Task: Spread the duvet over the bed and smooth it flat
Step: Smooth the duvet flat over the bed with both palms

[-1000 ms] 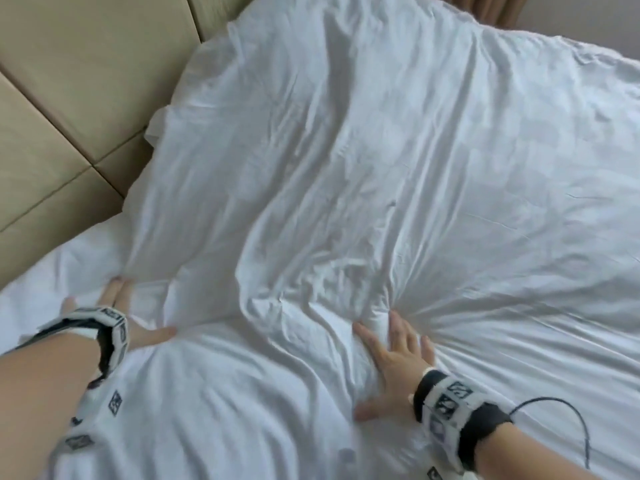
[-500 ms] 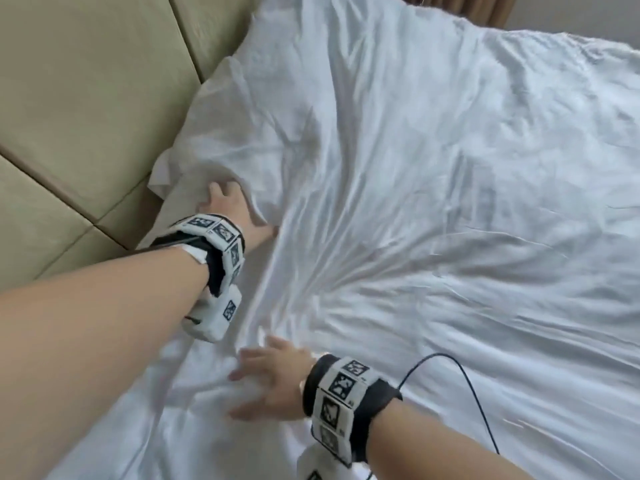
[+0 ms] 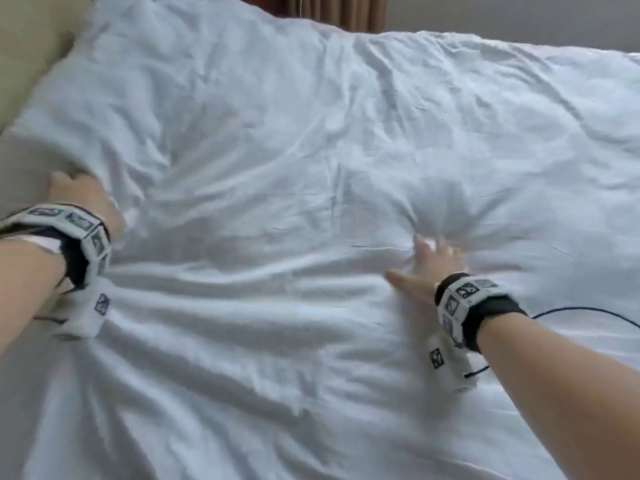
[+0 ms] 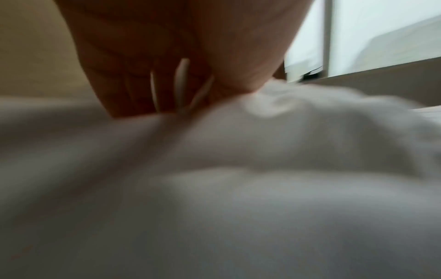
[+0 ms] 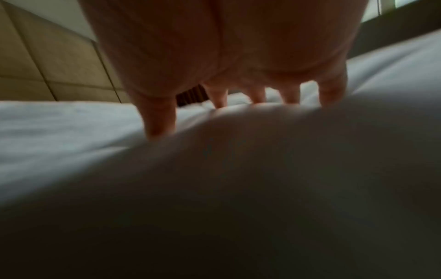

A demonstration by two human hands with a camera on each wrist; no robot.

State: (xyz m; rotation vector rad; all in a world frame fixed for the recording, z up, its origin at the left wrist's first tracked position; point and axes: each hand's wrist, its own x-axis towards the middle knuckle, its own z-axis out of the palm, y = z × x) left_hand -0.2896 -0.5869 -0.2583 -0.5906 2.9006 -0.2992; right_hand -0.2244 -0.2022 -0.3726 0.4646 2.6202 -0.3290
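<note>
A white, wrinkled duvet (image 3: 311, 168) covered the bed, reaching a beige padded headboard (image 3: 31, 46) at its far-left edge. The left hand (image 3: 83, 199) lay at the duvet's edge beside the headboard, fingers pushed down into the cloth; whether they gripped it could not be told. The right hand (image 3: 427, 268) pressed flat on the duvet well away from the headboard, fingers (image 5: 333, 90) straight and spread, creases fanning out from them. Brown curtains (image 3: 343, 12) hung beyond the duvet's far edge.
</note>
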